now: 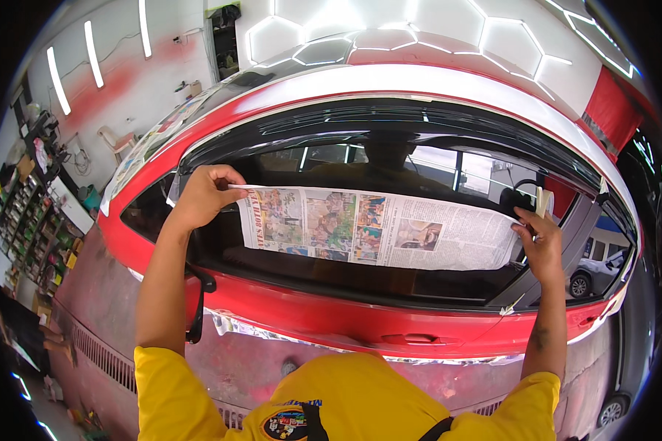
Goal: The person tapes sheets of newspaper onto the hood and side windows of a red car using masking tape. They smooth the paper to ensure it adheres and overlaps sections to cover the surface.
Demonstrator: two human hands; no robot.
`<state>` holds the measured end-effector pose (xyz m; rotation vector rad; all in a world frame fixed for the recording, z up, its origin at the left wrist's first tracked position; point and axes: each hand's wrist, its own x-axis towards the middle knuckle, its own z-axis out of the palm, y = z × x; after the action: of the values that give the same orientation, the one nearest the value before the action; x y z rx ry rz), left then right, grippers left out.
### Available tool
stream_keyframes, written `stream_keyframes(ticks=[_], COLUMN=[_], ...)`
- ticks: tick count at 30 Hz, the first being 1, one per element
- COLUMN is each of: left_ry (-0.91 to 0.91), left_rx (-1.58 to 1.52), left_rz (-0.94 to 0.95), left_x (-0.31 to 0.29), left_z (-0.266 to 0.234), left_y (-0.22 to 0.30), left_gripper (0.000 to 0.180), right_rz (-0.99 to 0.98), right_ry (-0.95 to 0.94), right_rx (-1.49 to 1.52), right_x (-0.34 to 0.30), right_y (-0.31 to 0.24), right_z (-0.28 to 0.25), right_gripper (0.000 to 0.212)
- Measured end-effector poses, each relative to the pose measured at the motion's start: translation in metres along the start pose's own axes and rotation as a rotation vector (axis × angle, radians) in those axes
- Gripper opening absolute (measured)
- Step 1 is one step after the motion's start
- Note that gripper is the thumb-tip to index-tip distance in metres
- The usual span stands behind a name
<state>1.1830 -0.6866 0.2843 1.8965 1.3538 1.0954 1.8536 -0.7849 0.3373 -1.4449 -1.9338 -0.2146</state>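
A sheet of newspaper stretches between my two hands in front of the dark side window of a red car. My left hand pinches its upper left corner. At the upper right end, my right hand grips the sheet between thumb and fingers. A pale strip, perhaps masking tape, sticks up beside the right fingers. The paper sags a little in the middle and covers the lower part of the glass. Whether it touches the glass I cannot tell.
A side mirror juts out below my left forearm. Newspaper covers the windscreen area. Shelves with cans line the left wall, near a chair. Another person's leg shows at far left. A dark car stands at right.
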Motion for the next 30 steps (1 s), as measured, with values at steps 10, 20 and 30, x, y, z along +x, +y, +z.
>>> stream_keyframes(ticks=[10,20,30], left_ry=[0.381,0.546,0.58], left_rx=[-0.028,0.342,0.509], left_rz=[0.016,0.402,0.507], left_x=[-0.017,-0.03,-0.031], left_z=[0.053,0.066,0.074], left_y=[-0.02,-0.03,-0.033], left_gripper=[0.011,0.016,0.019], right_rz=[-0.165,-0.485,-0.502], right_ry=[0.15,0.303,0.275], right_rx=[-0.164,-0.527,-0.616], right_x=[-0.006,-0.018,-0.018], right_y=[-0.013,0.006,0.012], right_z=[0.015,0.019,0.026], right_gripper=[0.025,0.03,0.031])
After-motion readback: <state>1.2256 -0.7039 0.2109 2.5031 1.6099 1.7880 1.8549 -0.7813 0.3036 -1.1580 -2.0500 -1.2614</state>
